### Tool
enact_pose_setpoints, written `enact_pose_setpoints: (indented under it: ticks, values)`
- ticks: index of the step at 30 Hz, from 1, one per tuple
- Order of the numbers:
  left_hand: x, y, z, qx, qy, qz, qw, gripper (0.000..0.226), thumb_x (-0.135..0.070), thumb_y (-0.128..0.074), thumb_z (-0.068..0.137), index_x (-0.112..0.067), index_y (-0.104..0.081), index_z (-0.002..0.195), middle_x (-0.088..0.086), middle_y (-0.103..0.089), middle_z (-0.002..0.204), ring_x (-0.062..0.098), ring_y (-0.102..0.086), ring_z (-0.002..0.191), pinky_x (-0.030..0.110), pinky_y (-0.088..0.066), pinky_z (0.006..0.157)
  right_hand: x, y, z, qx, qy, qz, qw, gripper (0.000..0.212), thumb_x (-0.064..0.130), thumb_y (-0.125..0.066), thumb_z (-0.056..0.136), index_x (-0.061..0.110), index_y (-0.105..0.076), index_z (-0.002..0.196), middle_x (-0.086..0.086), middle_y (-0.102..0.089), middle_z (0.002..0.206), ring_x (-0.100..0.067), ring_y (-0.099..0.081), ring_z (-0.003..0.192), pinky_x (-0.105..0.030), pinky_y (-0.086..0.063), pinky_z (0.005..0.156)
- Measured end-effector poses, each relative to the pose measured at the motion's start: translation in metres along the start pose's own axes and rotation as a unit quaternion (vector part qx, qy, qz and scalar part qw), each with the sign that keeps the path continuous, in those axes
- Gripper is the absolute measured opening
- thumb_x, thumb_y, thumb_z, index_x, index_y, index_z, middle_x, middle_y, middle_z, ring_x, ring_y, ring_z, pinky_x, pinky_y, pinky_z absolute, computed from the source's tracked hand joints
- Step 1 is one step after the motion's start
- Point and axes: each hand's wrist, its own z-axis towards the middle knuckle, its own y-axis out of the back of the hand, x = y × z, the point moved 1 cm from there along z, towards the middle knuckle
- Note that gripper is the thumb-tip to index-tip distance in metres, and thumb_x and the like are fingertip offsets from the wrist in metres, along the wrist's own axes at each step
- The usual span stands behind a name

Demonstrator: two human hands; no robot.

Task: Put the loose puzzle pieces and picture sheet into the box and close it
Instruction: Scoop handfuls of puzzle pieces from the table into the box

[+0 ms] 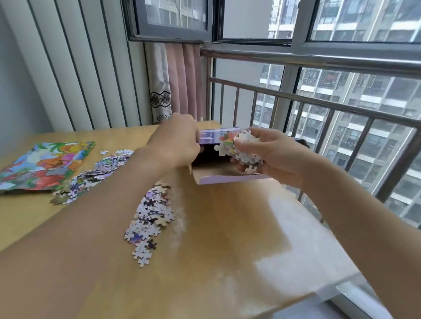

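- Box (225,171) sits open near the centre of the frame on the far part of the table (236,237), its purple flap folded down toward me and the dark mouth facing my way.
- My left hand (174,144) is at the box's left edge with its fingers curled around the wall there, steadying it as I read it; the fingertips themselves are hidden.
- My right hand (267,155) hovers at the box mouth, fingers gripping a handful of pieces (243,149), some sticking out past the thumb.
- I judge this load is about to go in, so the filling is under way but far from finished; I cannot see how much already lies inside.
- Left to do: a strip of loose pieces (149,220) lies in the middle of the frame, just below the box.
- A second scatter of pieces (97,173) lies left of centre, partly behind my left forearm.
- Picture sheet (37,166) lies flat at the left edge of the frame, touching that scatter, not yet packed.
- Closing the flap comes last, and it is not yet done.
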Motion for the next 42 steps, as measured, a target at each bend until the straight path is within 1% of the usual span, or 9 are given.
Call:
enact_pose_setpoints:
  ticks: [4, 9, 18, 22, 26, 28, 34, 37, 42]
  values:
    - [-0.004, 0.031, 0.016, 0.056, -0.01, -0.027, 0.998, 0.005, -0.022, -0.077, 0.085, -0.019, -0.08, 0.087, 0.002, -0.072, 0.087, 0.021, -0.063, 0.088, 0.025, -0.041, 0.069, 0.034, -0.002, 0.008, -0.018, 0.077, -0.241, 0.967, 0.046, 0.029, -0.075, 0.089, 0.017, -0.059, 0.13, -0.011, -0.07, 0.116, -0.035, -0.067, 0.109, -0.055, -0.054, 0.097]
    - [0.002, 0.044, 0.02, 0.064, 0.0, -0.041, 0.997, 0.01, -0.021, -0.075, 0.087, -0.015, -0.08, 0.094, -0.001, -0.073, 0.094, 0.017, -0.062, 0.088, 0.025, -0.043, 0.072, 0.059, -0.014, 0.007, 0.015, 0.205, -0.535, 0.819, 0.029, 0.025, -0.069, 0.093, 0.031, -0.061, 0.121, 0.005, -0.065, 0.11, -0.012, -0.063, 0.094, -0.035, -0.057, 0.081]
    - [0.012, 0.048, 0.021, 0.049, 0.017, -0.065, 0.997, 0.011, -0.022, -0.074, 0.087, -0.017, -0.081, 0.094, -0.001, -0.073, 0.094, 0.015, -0.06, 0.089, 0.023, -0.039, 0.069, 0.054, -0.024, 0.016, 0.016, 0.279, -0.625, 0.729, 0.037, 0.018, -0.074, 0.09, 0.026, -0.071, 0.126, 0.002, -0.075, 0.113, -0.015, -0.069, 0.1, -0.037, -0.055, 0.091]
    - [0.014, 0.047, 0.021, 0.045, 0.022, -0.071, 0.996, 0.011, -0.024, -0.075, 0.086, -0.018, -0.08, 0.094, -0.003, -0.069, 0.089, 0.015, -0.057, 0.086, 0.022, -0.037, 0.066, 0.054, -0.024, 0.014, 0.027, 0.297, -0.655, 0.694, 0.039, 0.029, -0.076, 0.088, 0.029, -0.068, 0.126, 0.005, -0.075, 0.106, -0.015, -0.069, 0.089, -0.039, -0.059, 0.078]
    - [0.015, 0.045, 0.02, 0.041, 0.02, -0.07, 0.996, 0.009, -0.024, -0.076, 0.086, -0.018, -0.08, 0.091, -0.003, -0.071, 0.095, 0.015, -0.058, 0.095, 0.025, -0.04, 0.077, 0.058, -0.016, 0.015, -0.021, 0.335, -0.7, 0.63, 0.021, 0.038, -0.079, 0.084, 0.022, -0.07, 0.096, 0.01, -0.067, 0.089, -0.014, -0.064, 0.076, -0.024, -0.051, 0.061]
    - [0.015, 0.043, 0.019, 0.041, 0.02, -0.072, 0.996, 0.009, -0.024, -0.076, 0.085, -0.018, -0.08, 0.09, -0.003, -0.071, 0.096, 0.015, -0.061, 0.095, 0.025, -0.042, 0.076, 0.06, -0.012, 0.014, -0.037, 0.323, -0.705, 0.63, 0.015, 0.036, -0.079, 0.085, 0.023, -0.07, 0.085, 0.012, -0.065, 0.078, -0.011, -0.061, 0.071, -0.025, -0.05, 0.059]
    - [0.017, 0.039, 0.014, 0.031, 0.012, -0.075, 0.997, 0.008, -0.025, -0.076, 0.086, -0.019, -0.08, 0.085, -0.002, -0.071, 0.09, 0.01, -0.06, 0.073, 0.023, -0.04, 0.062, 0.06, -0.002, -0.006, 0.098, 0.188, -0.569, 0.794, 0.032, 0.043, -0.076, 0.083, 0.029, -0.075, 0.111, 0.02, -0.074, 0.099, 0.007, -0.069, 0.089, -0.015, -0.056, 0.083]
    - [0.017, 0.039, 0.013, 0.033, 0.013, -0.077, 0.996, 0.009, -0.025, -0.075, 0.086, -0.018, -0.08, 0.087, -0.002, -0.072, 0.091, 0.011, -0.06, 0.074, 0.024, -0.044, 0.067, 0.05, 0.007, -0.008, 0.089, 0.206, -0.647, 0.729, 0.026, 0.034, -0.084, 0.078, 0.027, -0.073, 0.101, 0.016, -0.072, 0.098, -0.001, -0.067, 0.088, -0.02, -0.055, 0.082]
    - [0.011, 0.05, 0.016, -0.004, 0.03, -0.199, 0.979, 0.019, -0.019, -0.062, 0.088, -0.024, -0.077, 0.099, 0.0, -0.071, 0.088, 0.02, -0.065, 0.089, 0.036, -0.056, 0.082, 0.057, 0.023, -0.002, -0.088, 0.391, -0.64, 0.656, 0.006, 0.02, -0.073, 0.091, 0.016, -0.076, 0.091, 0.004, -0.075, 0.086, -0.017, -0.07, 0.075, -0.04, -0.06, 0.073]
